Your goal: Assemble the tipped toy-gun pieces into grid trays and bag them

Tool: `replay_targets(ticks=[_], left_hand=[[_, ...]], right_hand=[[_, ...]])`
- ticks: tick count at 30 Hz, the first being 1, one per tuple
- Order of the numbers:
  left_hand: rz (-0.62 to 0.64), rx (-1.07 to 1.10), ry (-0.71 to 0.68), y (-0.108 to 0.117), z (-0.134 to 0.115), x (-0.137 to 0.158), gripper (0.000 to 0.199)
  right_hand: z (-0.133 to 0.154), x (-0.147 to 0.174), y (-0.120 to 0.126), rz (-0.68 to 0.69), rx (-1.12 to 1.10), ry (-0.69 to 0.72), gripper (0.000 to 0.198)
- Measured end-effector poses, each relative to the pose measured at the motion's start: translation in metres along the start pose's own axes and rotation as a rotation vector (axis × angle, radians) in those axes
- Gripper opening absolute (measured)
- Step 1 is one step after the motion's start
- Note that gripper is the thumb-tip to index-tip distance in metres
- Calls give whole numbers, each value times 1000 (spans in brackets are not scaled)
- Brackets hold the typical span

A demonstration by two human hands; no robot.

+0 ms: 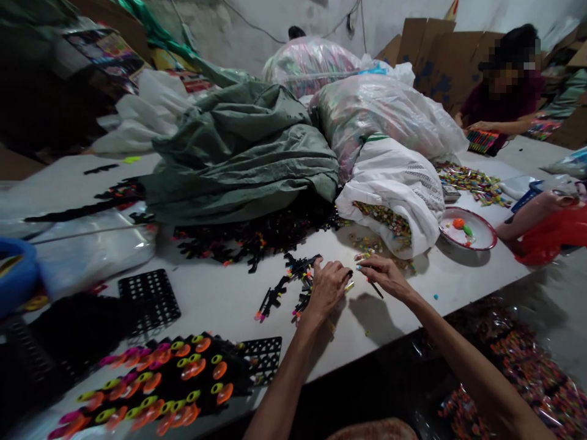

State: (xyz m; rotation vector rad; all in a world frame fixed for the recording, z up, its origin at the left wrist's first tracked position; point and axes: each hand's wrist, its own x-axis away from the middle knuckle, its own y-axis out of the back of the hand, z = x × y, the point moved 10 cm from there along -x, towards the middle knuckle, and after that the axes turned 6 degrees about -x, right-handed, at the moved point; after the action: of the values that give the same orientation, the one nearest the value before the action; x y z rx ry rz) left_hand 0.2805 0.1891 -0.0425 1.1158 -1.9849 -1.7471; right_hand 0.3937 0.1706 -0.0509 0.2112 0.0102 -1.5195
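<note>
A gray wall (247, 46) is standing behind. Wires (351, 23) are hanging on it. Brown boxes (428, 58) are sitting near it. A white table (202, 299) is standing in dim light.

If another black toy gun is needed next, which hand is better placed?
Probably the left hand: it is close beside the loose toy guns, while the right hand is farther off, nearer the white sack.

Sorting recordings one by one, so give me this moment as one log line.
left hand: beside black toy guns | right hand: holding thin dark stick | beyond: white sack
</note>
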Motion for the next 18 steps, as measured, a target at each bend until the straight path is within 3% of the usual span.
replay_targets(ticks=[10, 18], left_hand=[[62, -75, -38, 6, -13, 15, 15], [98, -45, -64, 10, -14, 18, 16]], right_hand=[[17, 6, -22, 195, -3, 9, 34], [17, 11, -21, 193, -86, -68, 33]])
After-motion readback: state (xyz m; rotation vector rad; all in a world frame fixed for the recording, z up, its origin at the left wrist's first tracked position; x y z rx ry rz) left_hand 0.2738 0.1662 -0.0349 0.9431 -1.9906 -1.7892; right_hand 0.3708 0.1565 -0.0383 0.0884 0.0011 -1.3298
